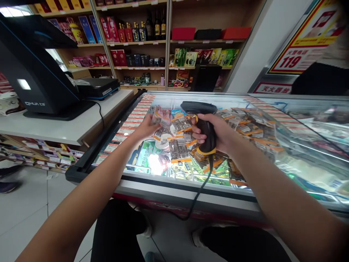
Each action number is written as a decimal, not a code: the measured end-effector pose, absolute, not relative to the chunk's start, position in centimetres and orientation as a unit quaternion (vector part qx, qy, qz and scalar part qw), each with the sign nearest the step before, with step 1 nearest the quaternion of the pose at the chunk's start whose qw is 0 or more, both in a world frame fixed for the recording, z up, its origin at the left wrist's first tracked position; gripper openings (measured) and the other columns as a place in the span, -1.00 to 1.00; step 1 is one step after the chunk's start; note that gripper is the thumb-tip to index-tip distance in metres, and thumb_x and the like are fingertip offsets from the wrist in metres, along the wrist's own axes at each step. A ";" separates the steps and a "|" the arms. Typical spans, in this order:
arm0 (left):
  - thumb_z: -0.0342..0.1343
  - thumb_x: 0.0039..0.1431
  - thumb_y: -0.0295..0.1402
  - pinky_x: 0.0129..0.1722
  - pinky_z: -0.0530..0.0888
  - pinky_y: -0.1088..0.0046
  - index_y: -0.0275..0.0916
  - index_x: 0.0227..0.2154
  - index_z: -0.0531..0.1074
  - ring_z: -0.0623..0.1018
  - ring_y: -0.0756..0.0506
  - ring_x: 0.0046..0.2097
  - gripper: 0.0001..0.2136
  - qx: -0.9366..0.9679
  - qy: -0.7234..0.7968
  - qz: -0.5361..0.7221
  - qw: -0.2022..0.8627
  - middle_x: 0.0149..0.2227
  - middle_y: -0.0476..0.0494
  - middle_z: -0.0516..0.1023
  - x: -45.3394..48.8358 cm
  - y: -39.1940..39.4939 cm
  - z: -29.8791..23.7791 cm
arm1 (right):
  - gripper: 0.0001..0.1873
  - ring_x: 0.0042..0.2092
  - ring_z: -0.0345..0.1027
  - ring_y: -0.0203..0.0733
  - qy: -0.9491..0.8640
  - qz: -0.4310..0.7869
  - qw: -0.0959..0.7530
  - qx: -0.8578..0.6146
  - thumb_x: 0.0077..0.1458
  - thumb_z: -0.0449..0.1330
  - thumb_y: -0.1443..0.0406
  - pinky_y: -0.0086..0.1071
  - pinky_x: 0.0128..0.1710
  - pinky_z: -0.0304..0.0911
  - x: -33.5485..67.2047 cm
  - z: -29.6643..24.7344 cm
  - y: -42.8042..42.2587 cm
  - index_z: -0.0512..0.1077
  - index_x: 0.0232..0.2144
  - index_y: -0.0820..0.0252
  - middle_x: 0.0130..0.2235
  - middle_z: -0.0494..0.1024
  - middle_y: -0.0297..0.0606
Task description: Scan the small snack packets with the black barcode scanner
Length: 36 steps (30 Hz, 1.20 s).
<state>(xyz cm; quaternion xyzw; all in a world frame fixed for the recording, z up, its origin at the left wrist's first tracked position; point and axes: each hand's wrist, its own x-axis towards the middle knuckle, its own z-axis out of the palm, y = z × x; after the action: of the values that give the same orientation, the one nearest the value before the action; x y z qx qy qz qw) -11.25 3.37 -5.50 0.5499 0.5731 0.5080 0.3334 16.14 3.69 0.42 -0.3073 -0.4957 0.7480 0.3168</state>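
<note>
My right hand point(215, 133) grips the handle of a black barcode scanner point(200, 109) with orange trim; its head points left and its cable point(200, 189) hangs down toward the floor. My left hand point(147, 127) holds a small blurred snack packet point(160, 117) up in front of the scanner head. Both hands hover over the glass lid of a chest freezer point(169, 187). Several small packets with orange edges point(178, 149) lie spread on the glass below the hands.
A black checkout terminal point(32, 76) and a flat device point(98, 87) stand on the white counter point(68, 127) at left. Wooden shelves point(141, 43) of bottles and boxes fill the back wall. A red and yellow sign point(305, 47) reading 119 hangs at right.
</note>
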 end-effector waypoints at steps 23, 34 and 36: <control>0.17 0.19 -0.39 -0.06 0.59 0.34 -0.12 0.04 0.37 0.65 -0.12 -0.03 -0.66 0.425 0.433 0.676 0.418 0.04 -0.10 0.64 -11.1 4.8 -4.8 | -0.70 -0.63 0.06 -0.42 -0.546 0.722 0.239 -0.351 0.28 0.26 0.14 -0.51 -0.68 0.05 14.8 -0.4 1.7 0.32 -0.41 0.15 -0.54 0.27 -0.40; 0.05 0.24 -0.10 -0.05 0.51 0.04 -0.22 0.19 0.34 0.60 -0.50 0.07 -0.49 0.530 0.840 0.120 0.006 0.03 -0.48 0.61 -15.7 2.4 -2.8 | -0.85 -0.61 0.03 -0.40 -0.513 0.713 0.326 -0.351 0.26 0.21 0.21 -0.52 -0.66 0.04 15.1 0.8 1.8 0.41 -0.30 0.18 -0.55 0.27 -0.41; 0.04 0.25 -0.14 0.03 0.50 0.02 -0.29 0.17 0.35 0.55 -0.51 0.14 -0.50 0.509 0.856 0.088 -0.009 0.11 -0.54 0.56 -16.4 2.1 -2.6 | -0.84 -0.60 0.03 -0.40 -0.511 0.713 0.335 -0.344 0.25 0.22 0.21 -0.52 -0.66 0.03 15.3 0.8 2.0 0.41 -0.30 0.18 -0.54 0.27 -0.41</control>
<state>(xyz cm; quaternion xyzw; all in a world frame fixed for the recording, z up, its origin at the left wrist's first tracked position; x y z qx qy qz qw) -16.36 2.08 -2.58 0.5093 0.8560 0.0880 -0.0087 15.31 2.03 0.78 -0.3436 -0.5109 0.7131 0.3353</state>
